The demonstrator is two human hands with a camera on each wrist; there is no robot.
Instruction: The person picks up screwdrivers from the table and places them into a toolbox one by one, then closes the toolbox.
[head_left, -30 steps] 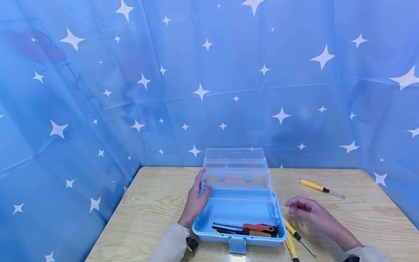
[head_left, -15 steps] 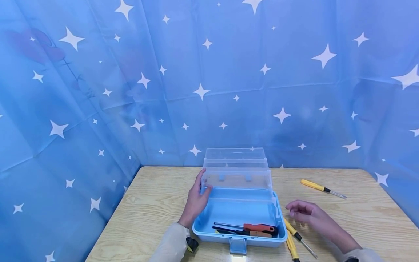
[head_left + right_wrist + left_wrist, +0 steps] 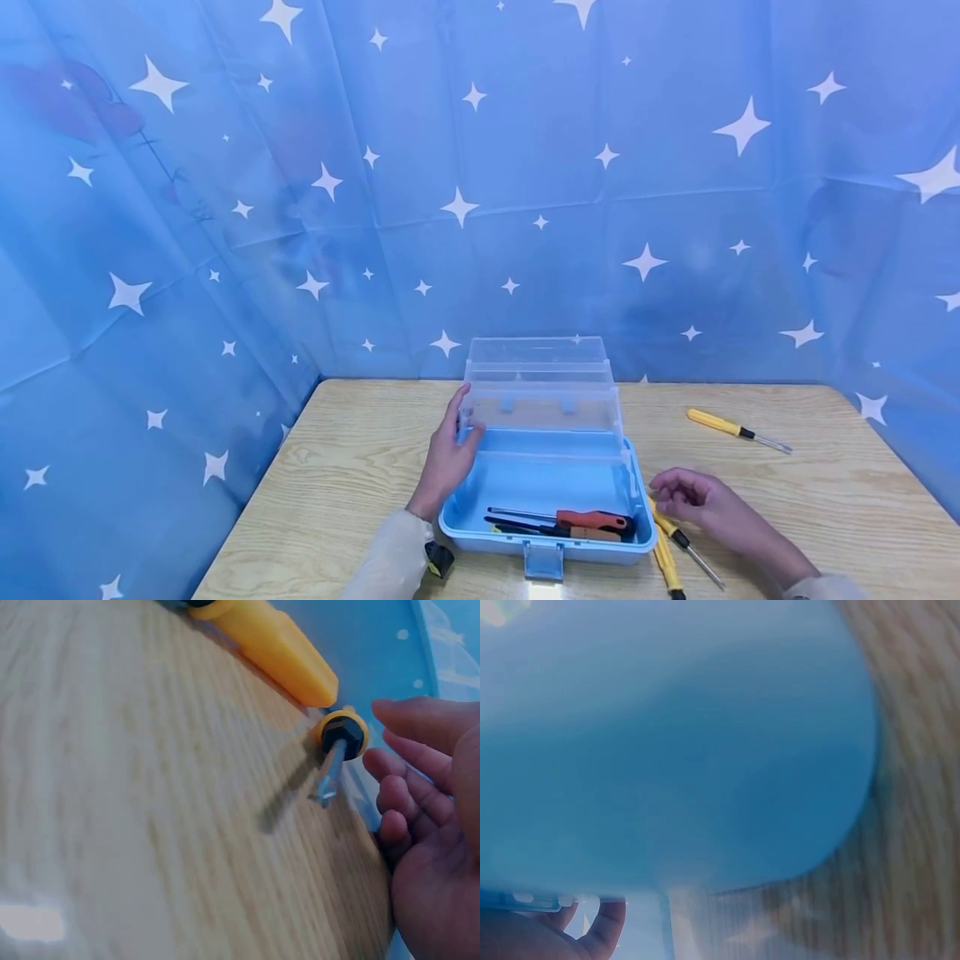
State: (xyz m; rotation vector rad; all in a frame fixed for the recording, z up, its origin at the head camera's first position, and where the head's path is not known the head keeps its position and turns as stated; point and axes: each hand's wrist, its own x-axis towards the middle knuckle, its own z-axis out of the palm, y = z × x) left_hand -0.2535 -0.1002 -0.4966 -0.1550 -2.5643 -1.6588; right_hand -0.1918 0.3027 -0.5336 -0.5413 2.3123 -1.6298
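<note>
A light blue toolbox [image 3: 543, 546] stands on the table with its clear lid [image 3: 543, 408] raised. My left hand [image 3: 447, 458] holds the lid's left side, thumb inside and fingers outside. In the box lie a red-handled screwdriver [image 3: 596, 522] and further dark-shafted tools [image 3: 525, 528] along the front wall. My right hand [image 3: 708, 504] hovers at the box's right side, fingers loosely bent, over a yellow screwdriver [image 3: 681, 538]. In the right wrist view, thumb and fingertips stand apart just beside this screwdriver's collar [image 3: 343, 735]. A second yellow screwdriver [image 3: 666, 567] lies close against the box.
Another yellow screwdriver [image 3: 716, 423] lies at the back right of the wooden table [image 3: 322, 492]. A blue star-patterned curtain [image 3: 562, 183] hangs behind and to the left. The box's blue wall [image 3: 705, 765] fills most of the left wrist view.
My right hand has come down slightly toward the yellow screwdriver beside the box. The left hand has stayed at the lid.
</note>
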